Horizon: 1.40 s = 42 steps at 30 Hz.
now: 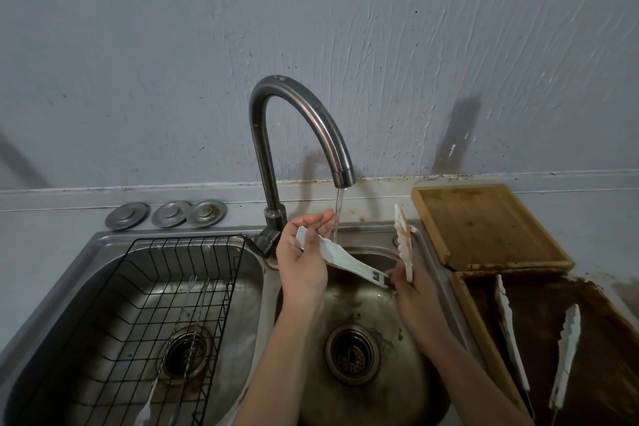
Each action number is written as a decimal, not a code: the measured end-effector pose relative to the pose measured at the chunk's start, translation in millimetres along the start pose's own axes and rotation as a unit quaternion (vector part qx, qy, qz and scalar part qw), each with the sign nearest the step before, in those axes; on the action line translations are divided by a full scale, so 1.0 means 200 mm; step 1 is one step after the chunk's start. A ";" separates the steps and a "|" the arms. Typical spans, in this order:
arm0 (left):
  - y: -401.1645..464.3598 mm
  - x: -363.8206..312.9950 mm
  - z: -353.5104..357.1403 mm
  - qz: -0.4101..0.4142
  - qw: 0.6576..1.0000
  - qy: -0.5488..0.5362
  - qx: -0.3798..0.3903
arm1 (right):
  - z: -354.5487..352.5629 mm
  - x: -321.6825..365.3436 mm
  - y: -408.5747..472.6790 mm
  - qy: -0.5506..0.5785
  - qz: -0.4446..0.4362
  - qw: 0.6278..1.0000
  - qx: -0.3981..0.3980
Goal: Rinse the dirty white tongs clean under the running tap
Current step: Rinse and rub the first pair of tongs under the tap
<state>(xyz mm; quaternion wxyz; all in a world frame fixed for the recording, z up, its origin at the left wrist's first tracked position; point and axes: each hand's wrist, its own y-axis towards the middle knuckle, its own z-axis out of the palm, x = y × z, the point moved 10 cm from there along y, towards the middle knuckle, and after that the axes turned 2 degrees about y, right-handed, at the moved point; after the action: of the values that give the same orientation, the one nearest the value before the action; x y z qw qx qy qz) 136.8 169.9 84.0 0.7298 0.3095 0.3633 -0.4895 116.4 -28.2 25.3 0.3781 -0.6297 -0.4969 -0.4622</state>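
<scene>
White tongs (349, 261) are spread wide over the right sink basin (373, 339). My left hand (304, 252) grips the tip of the lower arm, which lies under the thin water stream (337, 214) falling from the curved tap (276, 135). My right hand (411, 287) holds the tongs at the hinge end. The other arm (404, 239) stands upright to the right of the stream, with brown stains on its scalloped tip.
A black wire rack (145, 304) sits in the left basin with tongs lying in it. Two wooden trays (484, 225) stand on the right counter; the nearer one (466, 304) holds two more white tongs (567, 353). Three metal drain plugs (166, 214) lie behind the sink.
</scene>
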 end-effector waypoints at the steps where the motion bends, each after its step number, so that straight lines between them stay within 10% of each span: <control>1: 0.00 -0.01 0.00 0.004 1.000 0.007 0.001 | 0.00 0.00 0.00 0.003 0.000 1.000 0.003; 20: -0.05 0.26 0.02 -0.149 0.975 0.117 0.120 | -0.11 -0.12 0.05 -0.067 0.066 0.996 -0.006; 42: 0.01 0.29 -0.20 -0.200 0.978 0.035 -0.036 | 0.06 -0.08 -0.03 -0.091 0.122 0.982 0.112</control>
<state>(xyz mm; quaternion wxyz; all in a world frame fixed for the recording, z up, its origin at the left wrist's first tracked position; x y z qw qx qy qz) 144.0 173.8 13.4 0.6144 0.2215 0.4606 -0.6011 111.6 -18.8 7.4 0.4532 -0.6786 -0.4971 -0.2951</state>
